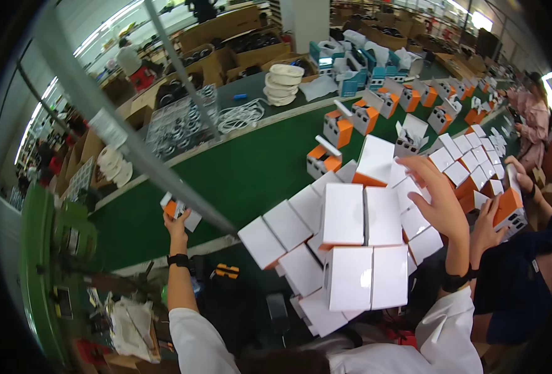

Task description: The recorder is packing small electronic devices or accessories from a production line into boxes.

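Note:
My left hand (176,225) is closed on a small orange-and-white box (170,206) above the green conveyor belt, left of the metal post. A white flap sticks out beside my fingers. My right hand (437,198) is raised over the stacked white boxes (344,215), its thumb and fingers apart and curved. Its fingertips come close to a white box with an orange side (376,157); whether they touch it I cannot tell. More closed white boxes (288,224) lie in rows and layers in front of me, partly over the belt's near edge.
Several orange boxes with raised flaps (338,128) line the green belt (226,177). At right, a co-worker's hands hold an orange-and-white box (510,209); a person in pink (532,118) stands farther along. A metal post (182,187) slants across. White rings (283,84) and cable (242,117) lie beyond.

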A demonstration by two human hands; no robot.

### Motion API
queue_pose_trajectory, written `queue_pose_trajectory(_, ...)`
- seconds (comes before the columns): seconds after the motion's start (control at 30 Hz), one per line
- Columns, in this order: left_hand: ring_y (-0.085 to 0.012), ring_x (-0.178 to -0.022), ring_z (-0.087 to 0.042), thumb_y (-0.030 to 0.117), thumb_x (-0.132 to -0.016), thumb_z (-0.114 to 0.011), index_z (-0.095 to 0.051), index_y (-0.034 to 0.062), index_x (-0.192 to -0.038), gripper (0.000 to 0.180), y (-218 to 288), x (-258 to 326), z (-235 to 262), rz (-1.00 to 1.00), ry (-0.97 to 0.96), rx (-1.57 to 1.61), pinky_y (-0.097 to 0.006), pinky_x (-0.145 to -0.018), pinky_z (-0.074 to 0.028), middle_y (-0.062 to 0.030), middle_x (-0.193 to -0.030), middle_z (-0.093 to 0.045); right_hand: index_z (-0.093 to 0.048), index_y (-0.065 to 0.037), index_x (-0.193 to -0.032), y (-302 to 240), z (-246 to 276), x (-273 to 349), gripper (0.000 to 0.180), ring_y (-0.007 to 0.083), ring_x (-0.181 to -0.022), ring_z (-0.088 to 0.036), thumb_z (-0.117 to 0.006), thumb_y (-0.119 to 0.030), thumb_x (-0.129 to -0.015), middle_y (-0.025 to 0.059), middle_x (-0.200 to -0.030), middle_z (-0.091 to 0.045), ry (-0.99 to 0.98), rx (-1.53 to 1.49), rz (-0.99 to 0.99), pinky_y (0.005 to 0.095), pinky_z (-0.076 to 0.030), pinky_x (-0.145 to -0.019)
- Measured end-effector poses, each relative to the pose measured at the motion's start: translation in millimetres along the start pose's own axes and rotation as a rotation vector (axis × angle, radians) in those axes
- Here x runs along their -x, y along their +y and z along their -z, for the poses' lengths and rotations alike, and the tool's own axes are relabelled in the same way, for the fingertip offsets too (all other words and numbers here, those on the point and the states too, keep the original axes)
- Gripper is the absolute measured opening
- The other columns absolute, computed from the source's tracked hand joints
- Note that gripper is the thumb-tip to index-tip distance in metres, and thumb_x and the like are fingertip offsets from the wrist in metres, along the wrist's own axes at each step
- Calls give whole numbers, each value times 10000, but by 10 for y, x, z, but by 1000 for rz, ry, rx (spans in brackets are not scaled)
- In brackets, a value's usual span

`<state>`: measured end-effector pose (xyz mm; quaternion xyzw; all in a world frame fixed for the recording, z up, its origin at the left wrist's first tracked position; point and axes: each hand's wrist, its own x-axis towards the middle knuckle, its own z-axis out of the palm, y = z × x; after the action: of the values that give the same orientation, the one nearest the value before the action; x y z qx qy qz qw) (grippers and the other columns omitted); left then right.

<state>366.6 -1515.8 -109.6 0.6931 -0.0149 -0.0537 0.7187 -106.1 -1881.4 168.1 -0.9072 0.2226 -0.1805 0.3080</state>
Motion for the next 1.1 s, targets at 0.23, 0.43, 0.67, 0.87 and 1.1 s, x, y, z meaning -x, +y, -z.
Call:
queue_pose_trajectory(0.23, -241, -1088, -523, 99, -754, -755, -396, 61, -1354, 700, -1103, -219, -28, -60, 20, -134, -376, -887, -474, -129, -1221, -488, -483, -237, -1342, 311, -188, -657, 804, 317, -1294, -379, -613, 162, -657, 83, -1417, -406, -19, 473, 181, 435, -400, -1021)
queue_pose_trajectory(0.43, -202, -889, -534, 140, -785, -740, -567, 54, -1197, 455, -381, 270, 407, -170, 314, -642, -335, -833, -455, -107, -1054, -540, -531, -206, -1236, 477, -233, -844, 702, 327, -1226, -477, -689, 97, -622, 76, -1352, -467, -135, 313, 304, 409, -443, -981)
queue_pose_trajectory(0.67, -172, -879, -504, 135, -890, -578, -558, -6, -1002, 181, 2117, 2520, -460, -1014, 132, -266, -299, -798, -407, -94, -967, -523, -612, -149, -1069, -75, 261, -541, 532, 309, -1102, -573, -745, 28, -586, 78, -1284, -518, 408, 76, 394, 386, -495, -882)
queue_pose_trajectory(0.87, -410, -1337, -315, 452, -488, -895, -217, -37, -1439, 1267, 3192, 3117, -1638, -935, -956, -447, -454, -1103, -266, -239, -1464, -286, -691, -137, -1004, -914, 170, -158, 349, 322, -1114, -557, -699, -42, -669, 131, -1270, -538, -4, -10, 826, 382, -474, -894)
queue_pose_trajectory(1.1, -350, -1029, -533, 335, -453, -855, -442, 10, -1244, 949, 2920, 3229, -1581, -1040, -626, -468, -446, -927, -337, -159, -1161, -517, -347, -34, -1415, -862, -188, -43, 762, 350, -1291, -439, -545, 73, -687, 207, -1466, -331, -38, -758, 613, 425, -355, -1050)
